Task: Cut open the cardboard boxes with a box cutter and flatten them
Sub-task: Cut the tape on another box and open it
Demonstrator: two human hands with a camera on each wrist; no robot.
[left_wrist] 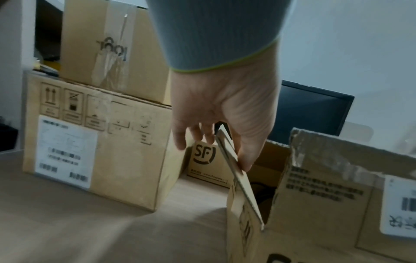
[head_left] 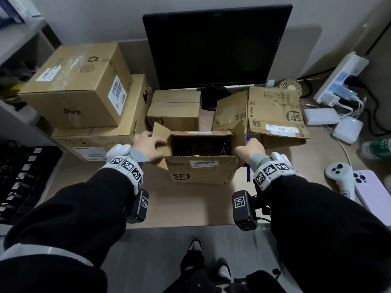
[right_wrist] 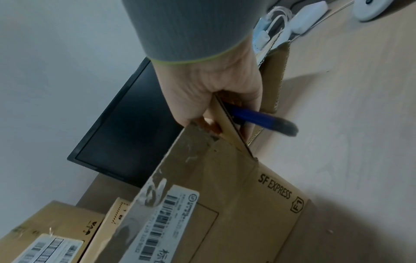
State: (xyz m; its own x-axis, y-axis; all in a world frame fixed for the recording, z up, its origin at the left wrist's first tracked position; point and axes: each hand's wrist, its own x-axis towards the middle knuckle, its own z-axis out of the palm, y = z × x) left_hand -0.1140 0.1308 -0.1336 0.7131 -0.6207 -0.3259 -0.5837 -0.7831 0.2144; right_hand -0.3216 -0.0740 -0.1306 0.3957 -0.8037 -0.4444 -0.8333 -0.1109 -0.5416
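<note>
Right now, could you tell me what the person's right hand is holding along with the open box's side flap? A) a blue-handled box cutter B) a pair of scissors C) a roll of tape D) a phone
A: the right hand grips the open box's right flap together with a blue-handled box cutter, whose handle sticks out below the fingers; the phone lies apart on the desk.

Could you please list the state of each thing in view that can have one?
open SF box: upright, top flaps open, something dark inside.
left hand: holds the box's left flap.
right hand: grips the right flap and the box cutter.
flattened box: lies flat.
small SF box: closed.
stacked boxes: closed.
monitor: screen dark.
</note>
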